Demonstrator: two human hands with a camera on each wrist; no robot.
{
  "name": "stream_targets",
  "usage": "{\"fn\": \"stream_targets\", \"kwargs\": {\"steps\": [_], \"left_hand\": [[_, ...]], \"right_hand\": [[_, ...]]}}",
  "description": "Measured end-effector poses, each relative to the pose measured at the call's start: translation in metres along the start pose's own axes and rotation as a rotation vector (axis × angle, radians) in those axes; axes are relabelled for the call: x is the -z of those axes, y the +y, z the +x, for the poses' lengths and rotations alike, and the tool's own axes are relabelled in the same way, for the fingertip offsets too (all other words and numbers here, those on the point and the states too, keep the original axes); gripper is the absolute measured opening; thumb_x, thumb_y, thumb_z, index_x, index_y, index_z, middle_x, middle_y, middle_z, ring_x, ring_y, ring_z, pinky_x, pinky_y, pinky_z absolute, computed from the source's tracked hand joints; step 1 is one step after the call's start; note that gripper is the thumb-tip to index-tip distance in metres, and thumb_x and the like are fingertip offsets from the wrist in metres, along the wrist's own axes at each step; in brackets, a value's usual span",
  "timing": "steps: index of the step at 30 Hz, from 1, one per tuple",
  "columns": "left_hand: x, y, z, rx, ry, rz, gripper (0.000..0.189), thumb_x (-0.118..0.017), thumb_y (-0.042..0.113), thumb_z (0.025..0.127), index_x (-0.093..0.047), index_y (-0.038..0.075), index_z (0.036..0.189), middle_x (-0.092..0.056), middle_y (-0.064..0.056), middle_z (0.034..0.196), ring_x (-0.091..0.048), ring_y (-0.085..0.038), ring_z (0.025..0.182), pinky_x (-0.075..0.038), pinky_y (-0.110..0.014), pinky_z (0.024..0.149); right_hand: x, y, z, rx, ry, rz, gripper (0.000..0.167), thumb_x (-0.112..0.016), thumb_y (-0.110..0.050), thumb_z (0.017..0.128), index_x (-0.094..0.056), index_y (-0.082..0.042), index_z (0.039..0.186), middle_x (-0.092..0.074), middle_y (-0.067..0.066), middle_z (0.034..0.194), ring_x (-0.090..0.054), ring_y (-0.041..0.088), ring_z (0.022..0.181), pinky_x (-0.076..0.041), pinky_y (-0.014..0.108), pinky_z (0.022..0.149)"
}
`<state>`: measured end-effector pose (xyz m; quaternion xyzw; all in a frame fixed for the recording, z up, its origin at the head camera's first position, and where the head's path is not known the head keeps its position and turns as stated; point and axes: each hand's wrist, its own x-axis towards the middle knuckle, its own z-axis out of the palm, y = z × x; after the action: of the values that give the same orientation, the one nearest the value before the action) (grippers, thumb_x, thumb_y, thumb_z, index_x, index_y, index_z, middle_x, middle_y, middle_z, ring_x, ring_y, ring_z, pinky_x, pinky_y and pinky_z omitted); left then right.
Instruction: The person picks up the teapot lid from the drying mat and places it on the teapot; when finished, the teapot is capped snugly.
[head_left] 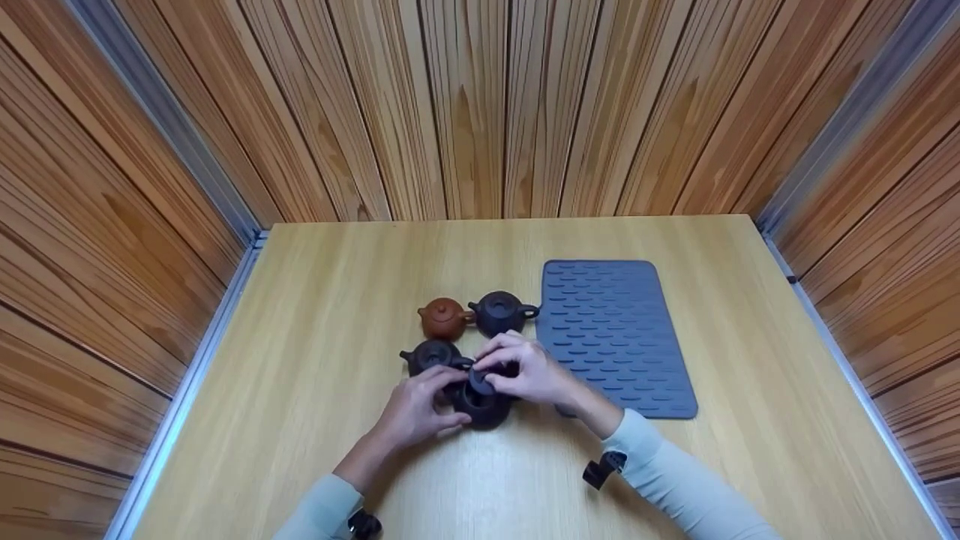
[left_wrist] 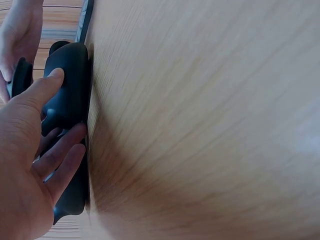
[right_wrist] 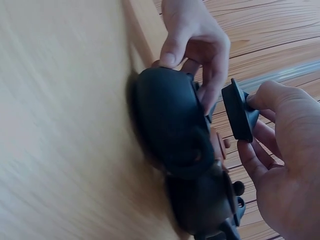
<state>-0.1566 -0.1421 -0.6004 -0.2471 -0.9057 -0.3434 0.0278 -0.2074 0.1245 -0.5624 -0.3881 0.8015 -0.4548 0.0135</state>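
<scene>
An open-topped dark teapot (head_left: 484,412) stands on the table, nearest to the person among a close group of teapots. My left hand (head_left: 416,409) holds it from the left, with the thumb against its body and the fingers around the spout side. Over the opening, my right hand (head_left: 529,371) pinches a dark round lid (right_wrist: 237,112) by its knob. The lid is tilted and apart from the pot in the right wrist view. Another dark teapot (right_wrist: 197,197) with its lid on stands close by, partly hidden in the head view.
Behind lie a dark teapot (head_left: 431,354), a small reddish-brown teapot (head_left: 442,319) and a further dark teapot (head_left: 499,313), almost touching. A grey ridged mat (head_left: 615,337) lies to the right, partly under the right forearm. Wooden panels (head_left: 480,112) wall in the table.
</scene>
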Motion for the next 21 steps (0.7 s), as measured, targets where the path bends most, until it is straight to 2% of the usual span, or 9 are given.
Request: {"fn": "stream_targets", "kwargs": {"steps": [4,9,14,21], "left_hand": [[0.000,0.001,0.000,0.002,-0.009,-0.034,0.059,-0.101,0.026,0.085,-0.078,0.014,0.138,-0.080,-0.006,0.138,-0.077,-0.029,0.131,-0.062,-0.052,0.112],[0.001,0.002,0.000,0.010,-0.021,-0.052,0.060,-0.101,0.024,0.086,-0.077,0.012,0.140,-0.079,-0.008,0.139,-0.076,-0.030,0.132,-0.062,-0.052,0.113],[0.001,0.002,0.001,0.007,-0.018,-0.051,0.061,-0.101,0.025,0.086,-0.077,0.012,0.141,-0.079,-0.007,0.140,-0.076,-0.030,0.132,-0.062,-0.052,0.113],[0.000,0.002,0.000,0.004,-0.012,-0.045,0.060,-0.101,0.024,0.086,-0.078,0.013,0.140,-0.079,-0.006,0.139,-0.077,-0.028,0.129,-0.064,-0.046,0.106]], "right_hand": [[-0.004,0.003,-0.003,-0.033,-0.024,0.000,0.025,-0.081,-0.008,0.096,-0.088,-0.013,0.120,-0.082,0.010,0.130,-0.069,0.029,0.125,-0.051,0.034,0.113],[-0.008,0.005,-0.005,-0.044,-0.053,0.005,0.025,-0.081,-0.009,0.097,-0.088,-0.014,0.121,-0.081,0.009,0.132,-0.069,0.032,0.129,-0.051,0.039,0.117],[-0.012,0.008,-0.007,-0.034,-0.089,-0.004,0.024,-0.082,-0.010,0.098,-0.088,-0.013,0.121,-0.081,0.009,0.134,-0.070,0.033,0.131,-0.052,0.041,0.119],[-0.013,0.009,-0.007,0.019,-0.104,-0.030,0.021,-0.083,-0.009,0.099,-0.088,-0.010,0.119,-0.081,0.012,0.134,-0.071,0.035,0.130,-0.054,0.044,0.119]]}}
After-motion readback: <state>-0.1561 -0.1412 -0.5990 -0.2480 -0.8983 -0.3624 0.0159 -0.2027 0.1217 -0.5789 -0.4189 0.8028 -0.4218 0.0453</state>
